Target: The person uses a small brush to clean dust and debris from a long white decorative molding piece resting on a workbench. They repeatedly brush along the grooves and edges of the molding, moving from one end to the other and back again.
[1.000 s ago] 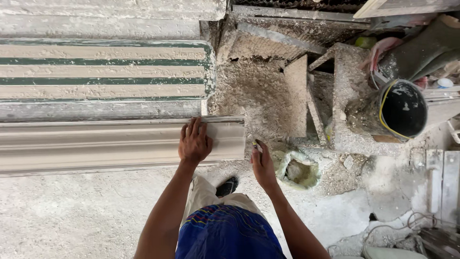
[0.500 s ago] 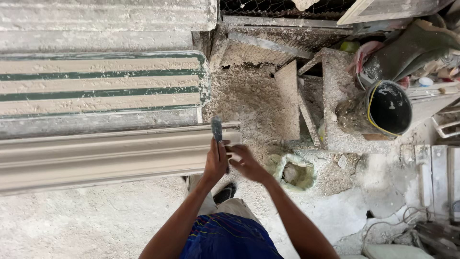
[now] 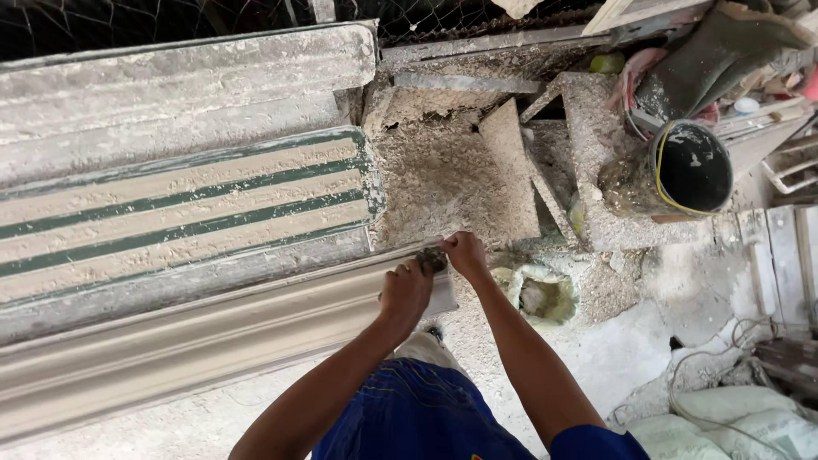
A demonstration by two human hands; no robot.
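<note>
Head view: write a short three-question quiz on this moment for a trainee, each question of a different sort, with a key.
1. True or false: both hands meet at the end of the long pale moulding.
2. Multiple choice: the black bucket stands A) at upper right of the view, B) on the moulding, C) between the person's feet.
3. Fill in: the mould behind the moulding has ____ stripes.

Key
1. True: the left hand and the right hand close round a small dark object at that end; what it is cannot be told.
2. A.
3. Green.
</note>
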